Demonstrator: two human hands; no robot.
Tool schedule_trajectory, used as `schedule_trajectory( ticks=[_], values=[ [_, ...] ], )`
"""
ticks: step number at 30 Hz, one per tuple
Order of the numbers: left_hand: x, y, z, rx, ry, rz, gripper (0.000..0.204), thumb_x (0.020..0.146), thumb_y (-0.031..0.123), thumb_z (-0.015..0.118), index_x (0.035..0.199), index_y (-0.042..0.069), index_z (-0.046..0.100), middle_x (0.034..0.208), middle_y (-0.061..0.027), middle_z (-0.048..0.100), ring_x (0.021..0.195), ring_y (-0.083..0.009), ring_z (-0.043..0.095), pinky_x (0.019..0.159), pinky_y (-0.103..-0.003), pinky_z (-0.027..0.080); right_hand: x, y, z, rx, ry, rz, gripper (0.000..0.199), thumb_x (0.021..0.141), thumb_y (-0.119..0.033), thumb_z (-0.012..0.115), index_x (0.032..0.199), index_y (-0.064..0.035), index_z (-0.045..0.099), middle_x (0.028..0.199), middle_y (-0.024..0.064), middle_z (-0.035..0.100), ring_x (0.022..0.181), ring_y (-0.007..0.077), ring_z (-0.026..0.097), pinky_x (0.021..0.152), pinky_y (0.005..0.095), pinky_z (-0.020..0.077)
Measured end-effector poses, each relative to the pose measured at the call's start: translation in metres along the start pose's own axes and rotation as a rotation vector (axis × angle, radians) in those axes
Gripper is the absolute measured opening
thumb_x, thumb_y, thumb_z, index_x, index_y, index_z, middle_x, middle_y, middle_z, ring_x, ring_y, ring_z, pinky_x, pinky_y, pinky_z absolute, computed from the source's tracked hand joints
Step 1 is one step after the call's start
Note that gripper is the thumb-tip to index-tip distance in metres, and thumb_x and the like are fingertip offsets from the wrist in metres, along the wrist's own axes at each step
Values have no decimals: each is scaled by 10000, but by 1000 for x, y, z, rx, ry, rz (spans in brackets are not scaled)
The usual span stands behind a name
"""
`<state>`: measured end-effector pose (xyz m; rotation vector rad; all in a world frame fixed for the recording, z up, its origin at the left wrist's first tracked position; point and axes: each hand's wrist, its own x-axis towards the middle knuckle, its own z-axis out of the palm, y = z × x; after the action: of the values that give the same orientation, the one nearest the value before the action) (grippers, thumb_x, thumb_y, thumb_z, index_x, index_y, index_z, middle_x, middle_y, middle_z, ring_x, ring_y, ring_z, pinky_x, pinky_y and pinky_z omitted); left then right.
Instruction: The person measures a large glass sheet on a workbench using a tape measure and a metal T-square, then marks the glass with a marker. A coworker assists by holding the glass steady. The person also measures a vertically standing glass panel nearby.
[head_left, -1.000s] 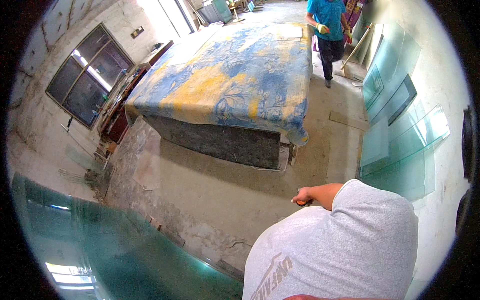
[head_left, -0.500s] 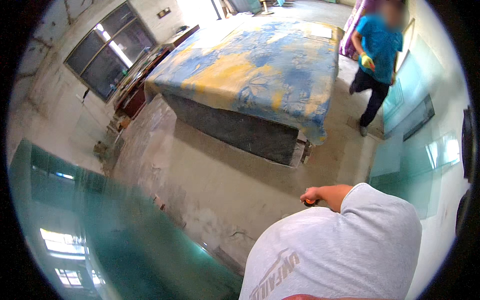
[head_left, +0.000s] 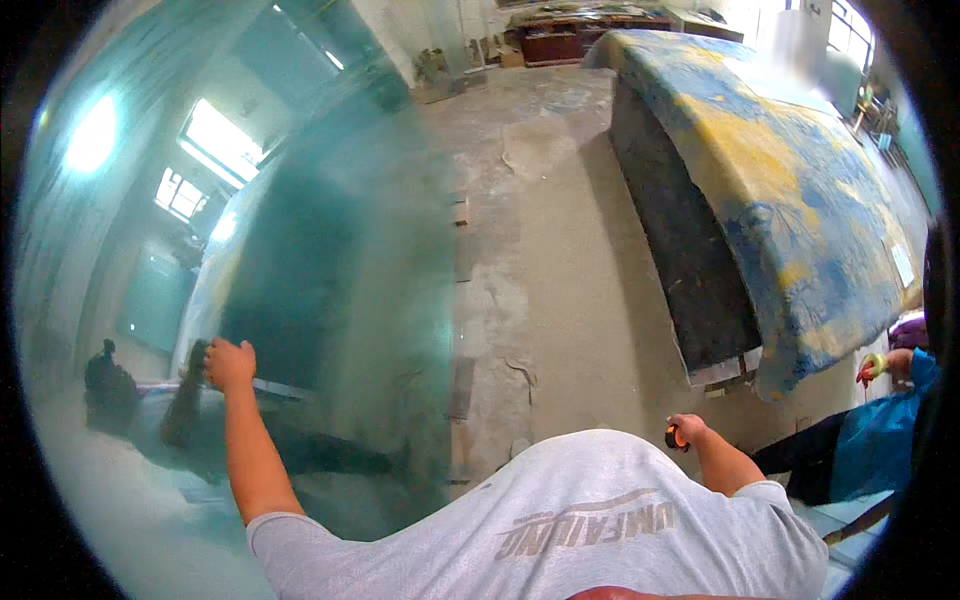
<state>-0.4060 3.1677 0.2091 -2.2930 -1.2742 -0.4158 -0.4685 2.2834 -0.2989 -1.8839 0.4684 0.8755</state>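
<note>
A large greenish glass sheet (head_left: 330, 300) leans along the left side and mirrors the room. My left hand (head_left: 230, 363) is raised in front of it, arm stretched forward, fingers loosely bent and a little apart. It holds nothing I can see; its reflection shows right beside the fingertips, and whether they touch the glass I cannot tell. Low on the right, my right hand (head_left: 690, 430) is closed around a small black-and-orange tape measure (head_left: 677, 437). Most of the tape measure's front faces away from the palm; no drawn-out tape is visible.
A big table under a blue-and-yellow cloth (head_left: 770, 190) stands to the right, its dark side panel (head_left: 680, 240) facing me. A co-worker in a blue shirt (head_left: 880, 440) is at the right edge, wearing a glove. Concrete floor (head_left: 570, 270) runs between table and glass.
My view has swung left toward the glass, so the table and co-worker now sit farther right. My left hand has come into view; the right still holds the tape measure.
</note>
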Motion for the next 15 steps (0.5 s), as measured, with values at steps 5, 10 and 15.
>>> schedule_trajectory(
  ticks=[5, 10, 15],
  values=[
    [20, -39, 24, -155, -38, 113, 447, 884, 331, 705, 1166, 0, 602, 1162, -221, 671, 1096, -423, 653, 931, -534, 530, 39, -3, 43, -72, 35, -103, 238, 827, -158, 737, 1031, -37, 742, 979, 118, 734, 884, 266, 709, 769, 454, 583],
    [32, -45, 21, -431, -191, 241, 301, 889, 262, 698, 1013, -1, 620, 1015, -215, 691, 983, -412, 667, 871, -501, 525, 44, -80, 80, -648, -239, -437, 396, 725, -19, 745, 1119, -59, 749, 1063, 87, 738, 1008, 246, 694, 856, 428, 570],
    [51, -82, 30, -731, -329, 351, 230, 887, 210, 706, 876, 0, 614, 851, -161, 663, 825, -319, 644, 765, -431, 505, -10, -255, 176, -209, -237, -80, 237, 870, -165, 694, 1067, -37, 726, 929, 49, 712, 859, 200, 677, 779, 356, 548]
  ],
)
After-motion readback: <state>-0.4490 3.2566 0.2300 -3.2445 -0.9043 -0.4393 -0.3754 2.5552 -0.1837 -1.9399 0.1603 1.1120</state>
